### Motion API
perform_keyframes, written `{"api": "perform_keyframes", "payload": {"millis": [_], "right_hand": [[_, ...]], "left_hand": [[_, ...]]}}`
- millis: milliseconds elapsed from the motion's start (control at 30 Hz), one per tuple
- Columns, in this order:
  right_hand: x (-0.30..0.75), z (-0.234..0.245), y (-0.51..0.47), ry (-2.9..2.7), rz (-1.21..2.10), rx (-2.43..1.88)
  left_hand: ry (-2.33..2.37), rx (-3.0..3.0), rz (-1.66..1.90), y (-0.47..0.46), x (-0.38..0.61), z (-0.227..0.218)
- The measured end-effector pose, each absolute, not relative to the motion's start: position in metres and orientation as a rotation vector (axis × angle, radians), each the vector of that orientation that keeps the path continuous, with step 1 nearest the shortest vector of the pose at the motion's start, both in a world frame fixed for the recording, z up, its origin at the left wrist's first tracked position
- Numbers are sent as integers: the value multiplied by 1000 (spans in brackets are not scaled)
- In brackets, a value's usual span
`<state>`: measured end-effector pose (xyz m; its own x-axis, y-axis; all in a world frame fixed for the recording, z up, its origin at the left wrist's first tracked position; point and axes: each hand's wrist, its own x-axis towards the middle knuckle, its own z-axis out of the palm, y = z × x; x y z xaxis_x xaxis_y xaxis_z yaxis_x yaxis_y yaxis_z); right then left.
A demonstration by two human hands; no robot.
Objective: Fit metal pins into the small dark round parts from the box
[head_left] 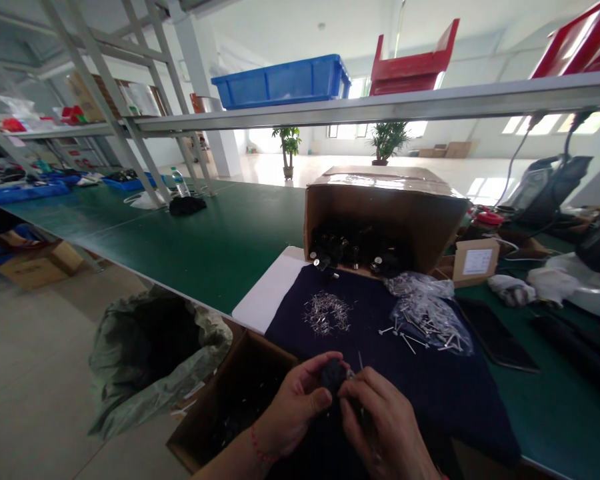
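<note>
My left hand (293, 403) is closed around a small, dark rounded part (333, 375), holding it over the dark blue cloth (290, 313). My right hand (380, 413) has its fingers pinched together against the right side of that part. A thin metal pin (360, 360) shows just above the right fingertips; whatever sits inside this pinch is hidden. Beyond the hands lies a loose pile of small metal pins (329, 313). To its right, a clear plastic bag (427, 293) holds many longer flat-headed metal pins, several of them spilling onto the cloth.
A cardboard box (447, 217) on its side holds black parts. Below the table edge are an open carton (193, 433) and a lined bin (115, 380). A black flat device (500, 337) lies at right. Overhead runs a shelf (300, 118) with a blue crate (285, 83).
</note>
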<state>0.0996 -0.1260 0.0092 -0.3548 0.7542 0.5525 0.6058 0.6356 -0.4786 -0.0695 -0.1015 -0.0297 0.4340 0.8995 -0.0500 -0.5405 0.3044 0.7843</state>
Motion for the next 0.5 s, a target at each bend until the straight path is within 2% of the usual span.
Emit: {"api": "perform_keyframes", "payload": {"millis": [100,333,500], "right_hand": [[103,7,-130,-2083,130,-1051],[127,9,-136,-2257,-523,-904],[154,12,-141,-2378,-622,-793]], "left_hand": [[565,770,1059,-104,-66,-29],[624,795,914,-99,-54,-12],[569,782,705,-87,-39,-2]]}}
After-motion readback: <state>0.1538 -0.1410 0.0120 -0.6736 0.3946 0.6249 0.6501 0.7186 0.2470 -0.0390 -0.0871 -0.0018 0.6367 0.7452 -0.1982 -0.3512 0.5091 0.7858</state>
